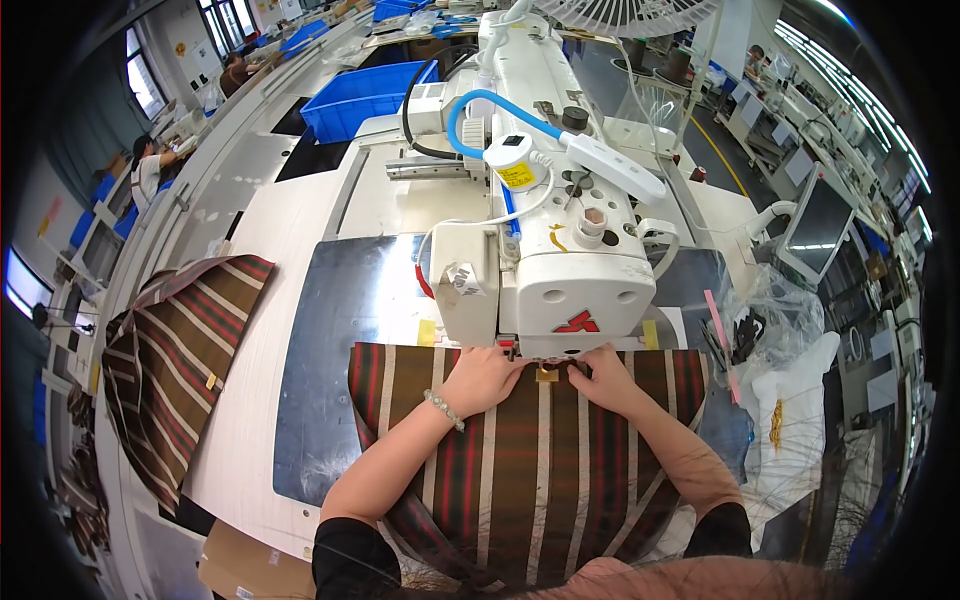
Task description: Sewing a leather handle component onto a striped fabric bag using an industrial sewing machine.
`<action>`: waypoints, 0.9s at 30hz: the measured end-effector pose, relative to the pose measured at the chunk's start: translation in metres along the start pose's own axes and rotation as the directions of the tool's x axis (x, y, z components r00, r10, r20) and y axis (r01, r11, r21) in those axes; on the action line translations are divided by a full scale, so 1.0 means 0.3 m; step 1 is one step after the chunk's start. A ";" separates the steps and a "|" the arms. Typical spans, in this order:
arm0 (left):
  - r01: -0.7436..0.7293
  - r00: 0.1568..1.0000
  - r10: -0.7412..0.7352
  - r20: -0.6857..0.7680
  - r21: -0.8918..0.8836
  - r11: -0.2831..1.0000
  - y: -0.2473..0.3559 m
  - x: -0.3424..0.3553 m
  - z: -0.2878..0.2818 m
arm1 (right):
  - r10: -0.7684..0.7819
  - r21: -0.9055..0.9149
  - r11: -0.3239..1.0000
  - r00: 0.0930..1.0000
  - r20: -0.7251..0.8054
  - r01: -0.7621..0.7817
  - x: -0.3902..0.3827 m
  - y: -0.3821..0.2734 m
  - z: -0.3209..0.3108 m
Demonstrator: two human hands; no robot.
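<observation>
A brown fabric piece [515, 470] with red, black and cream stripes lies across the metal plate and hangs toward me. Its far edge is under the head of a white industrial sewing machine [585, 295]. My left hand [485, 378], a beaded bracelet at its wrist, is closed on the fabric left of the needle area. On the right side my right hand [603, 380] pinches the same edge, thumb toward the middle. Between them a small gold-coloured tab [547, 375] shows on the cloth. The machine head partly hides my fingertips and the needle.
Another striped fabric piece [185, 350] with a small yellow tab lies folded at left. Behind stands a blue bin [365, 100]. At right are a screen [815, 228], clear plastic bags [775, 310] and gold-coloured pieces [776, 425] on white cloth. Several people work farther off.
</observation>
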State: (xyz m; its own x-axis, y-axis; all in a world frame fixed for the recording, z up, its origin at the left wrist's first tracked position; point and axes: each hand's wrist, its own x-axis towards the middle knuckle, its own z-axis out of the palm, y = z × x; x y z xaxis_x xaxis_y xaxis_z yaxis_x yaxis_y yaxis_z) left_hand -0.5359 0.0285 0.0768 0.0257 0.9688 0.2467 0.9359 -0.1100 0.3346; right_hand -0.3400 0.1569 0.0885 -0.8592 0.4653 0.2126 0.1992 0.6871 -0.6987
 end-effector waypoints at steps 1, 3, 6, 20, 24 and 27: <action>-0.002 1.000 0.002 0.001 0.000 1.000 0.001 0.001 0.001 | 0.001 0.000 1.000 1.000 -0.002 -0.001 -0.001 -0.001 -0.001; -0.005 1.000 0.005 -0.002 0.014 1.000 0.001 0.000 0.002 | -0.018 -0.028 0.999 1.000 0.002 0.018 -0.002 -0.006 -0.003; -0.015 1.000 0.015 -0.022 0.013 1.000 -0.002 -0.003 0.004 | -0.241 -0.150 0.964 0.960 -0.146 0.219 0.004 -0.041 0.005; 0.061 0.993 -0.086 -0.075 -0.295 0.954 -0.021 0.000 -0.006 | -0.195 -0.221 0.964 0.954 -0.228 0.144 -0.010 -0.024 0.052; 0.036 0.988 -0.079 -0.133 -0.300 0.953 -0.014 0.002 -0.013 | -0.173 -0.207 0.970 0.957 -0.232 0.125 -0.010 -0.026 0.051; 0.053 0.992 -0.083 -0.093 -0.288 0.956 -0.011 0.004 -0.017 | -0.178 -0.232 0.965 0.959 -0.222 0.126 -0.007 -0.017 0.052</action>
State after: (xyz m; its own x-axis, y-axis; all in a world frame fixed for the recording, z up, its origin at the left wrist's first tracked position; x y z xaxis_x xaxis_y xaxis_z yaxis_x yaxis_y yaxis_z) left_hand -0.5408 0.0289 0.0806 -0.0850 0.9496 0.3016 0.7950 -0.1178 0.5951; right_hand -0.3465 0.1435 0.0809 -0.7547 0.4475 0.4798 0.1937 0.8507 -0.4887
